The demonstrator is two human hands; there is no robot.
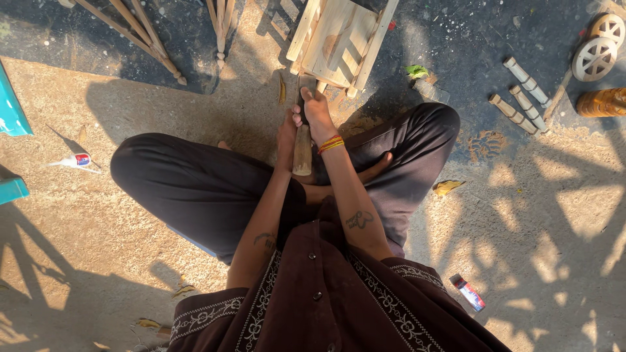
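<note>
Dark brown embroidered shirt point(326, 306), black trousers point(195, 189), red-yellow wrist threads point(330, 143), forearm tattoos point(359, 220).

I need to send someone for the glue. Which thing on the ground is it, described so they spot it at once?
Start at the seated person's crossed legs, then look out over the sandy ground on their left side. The glue bottle lies there on its side, alone: small and white with a red and blue label and a pointed nozzle, short of the turquoise object at the frame edge.

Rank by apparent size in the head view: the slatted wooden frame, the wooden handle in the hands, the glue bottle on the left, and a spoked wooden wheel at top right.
1. Slatted wooden frame, clearly largest.
2. Wooden handle and spoked wooden wheel: they look alike, and the handle lies nearer the camera, so no ranking between them.
3. Glue bottle, smallest.
</note>
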